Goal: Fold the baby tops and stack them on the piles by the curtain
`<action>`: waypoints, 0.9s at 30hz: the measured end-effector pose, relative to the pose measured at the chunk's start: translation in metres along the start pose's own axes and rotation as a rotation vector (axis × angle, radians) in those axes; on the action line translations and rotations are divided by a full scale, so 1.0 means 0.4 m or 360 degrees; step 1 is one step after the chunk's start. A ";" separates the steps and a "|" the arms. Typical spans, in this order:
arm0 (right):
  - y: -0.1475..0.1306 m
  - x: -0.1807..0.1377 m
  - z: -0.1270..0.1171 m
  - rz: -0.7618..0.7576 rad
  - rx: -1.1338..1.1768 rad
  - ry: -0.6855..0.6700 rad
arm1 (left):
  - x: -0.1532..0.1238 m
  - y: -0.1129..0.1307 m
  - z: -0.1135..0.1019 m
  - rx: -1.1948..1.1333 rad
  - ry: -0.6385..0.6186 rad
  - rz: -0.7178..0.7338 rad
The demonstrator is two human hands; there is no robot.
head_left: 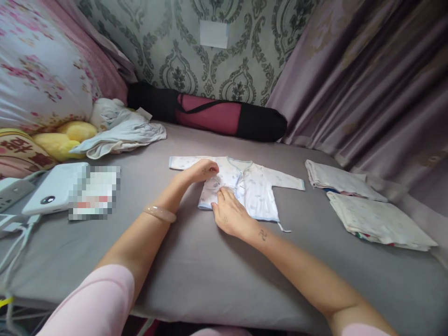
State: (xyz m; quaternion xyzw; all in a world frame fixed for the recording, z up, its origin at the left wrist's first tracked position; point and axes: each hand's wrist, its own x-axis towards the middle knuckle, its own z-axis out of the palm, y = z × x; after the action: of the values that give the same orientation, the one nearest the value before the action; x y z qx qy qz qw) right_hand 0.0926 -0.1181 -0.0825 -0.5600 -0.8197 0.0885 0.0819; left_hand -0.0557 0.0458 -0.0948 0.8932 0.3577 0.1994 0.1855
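A small white baby shirt (261, 191) with pale prints and light blue edging lies spread on the grey sheet, both sleeves stretched out sideways. My left hand (203, 171) is over the left side of its chest, its fingers curled in and closed at the cloth; the exact pinch is partly hidden. Lower down, my right hand (229, 212) rests flat on the shirt's front with the fingers extended. A thin white tie string (285, 228) sticks out from the bottom right corner of the hem.
Two folded cloth stacks (381, 221) lie at the right. On the left are a white power bank (58, 186), a blurred-out flat object (96, 191), cables and a power strip (14, 191). Crumpled white clothes (126, 135) and a black-and-maroon long bag (210, 112) lie toward the wall.
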 end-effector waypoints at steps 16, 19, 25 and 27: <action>0.004 0.133 0.072 0.0331 0.0047 0.0108 | 0.007 -0.021 0.019 -0.0034 -0.0132 0.0021; 0.012 0.128 0.078 0.0306 0.0074 0.0062 | 0.005 -0.030 0.020 -0.0078 -0.0162 0.0017; 0.008 0.101 0.075 0.0199 0.0119 -0.0022 | -0.001 -0.036 0.017 -0.0182 -0.0207 -0.0086; 0.005 0.087 0.070 0.0161 0.0134 -0.0057 | -0.002 -0.036 0.016 -0.0183 -0.0204 -0.0086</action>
State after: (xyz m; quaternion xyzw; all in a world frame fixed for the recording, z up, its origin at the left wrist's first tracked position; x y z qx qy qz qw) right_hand 0.0753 -0.0866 -0.1090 -0.5951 -0.7873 0.1368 0.0862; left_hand -0.0611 0.0538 -0.1073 0.8821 0.3569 0.1569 0.2644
